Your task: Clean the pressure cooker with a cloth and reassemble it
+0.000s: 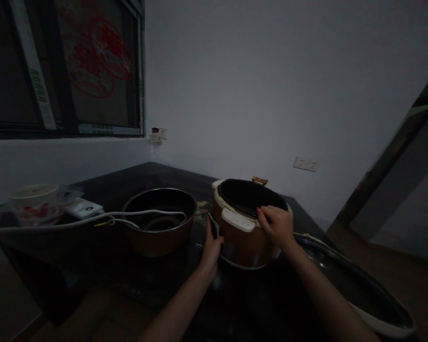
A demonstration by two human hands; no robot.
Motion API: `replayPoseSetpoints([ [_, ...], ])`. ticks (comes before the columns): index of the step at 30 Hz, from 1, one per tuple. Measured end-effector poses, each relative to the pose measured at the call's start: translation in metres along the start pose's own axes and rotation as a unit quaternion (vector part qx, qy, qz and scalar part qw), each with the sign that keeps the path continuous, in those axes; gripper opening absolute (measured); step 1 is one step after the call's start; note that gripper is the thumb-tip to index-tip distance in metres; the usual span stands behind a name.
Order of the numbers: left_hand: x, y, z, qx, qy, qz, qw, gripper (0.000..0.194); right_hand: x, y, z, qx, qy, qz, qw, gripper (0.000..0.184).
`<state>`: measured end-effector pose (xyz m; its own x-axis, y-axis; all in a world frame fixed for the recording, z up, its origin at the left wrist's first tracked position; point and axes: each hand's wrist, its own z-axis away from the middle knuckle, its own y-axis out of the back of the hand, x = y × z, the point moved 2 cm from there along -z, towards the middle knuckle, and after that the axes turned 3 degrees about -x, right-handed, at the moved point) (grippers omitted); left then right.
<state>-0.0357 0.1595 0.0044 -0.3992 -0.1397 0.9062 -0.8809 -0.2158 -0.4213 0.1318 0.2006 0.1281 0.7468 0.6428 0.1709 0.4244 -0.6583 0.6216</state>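
A brown electric cooker [240, 242] with white side handles stands upright in front of me, its lid off and its inside dark. My right hand [276, 225] is closed on its near right rim, fingers hooked over the edge. My left hand [213, 247] is closed around a small black piece with a pale edge [213, 225], against the cooker's left side. Whether that piece is part of the cooker or loose, I cannot tell. Left of the cooker, a round brown pot [153, 242] with a dark inside has a white cable [135, 214] running across it.
A large glass lid [356, 280] with a dark rim lies at the right. On the left are a white power strip [83, 208] and a plastic-wrapped tub [34, 204]. The black counter [157, 173] meets a wall with a socket plate [306, 164].
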Motion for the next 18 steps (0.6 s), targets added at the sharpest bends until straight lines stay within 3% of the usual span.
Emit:
replayPoseSetpoints([
  [4,0.017,0.014,-0.02,-0.007,0.063,0.052,0.997,0.099,0.0,-0.001,0.0,0.009,-0.002,0.011,1.0,0.039],
  [12,0.003,0.011,0.003,-0.004,-0.086,-0.028,0.996,0.095,0.002,-0.003,0.001,0.016,-0.015,0.012,1.0,0.039],
  [18,-0.003,0.016,0.013,0.006,-0.114,-0.042,0.993,0.078,-0.011,-0.008,-0.006,0.017,-0.044,0.04,0.998,0.039],
])
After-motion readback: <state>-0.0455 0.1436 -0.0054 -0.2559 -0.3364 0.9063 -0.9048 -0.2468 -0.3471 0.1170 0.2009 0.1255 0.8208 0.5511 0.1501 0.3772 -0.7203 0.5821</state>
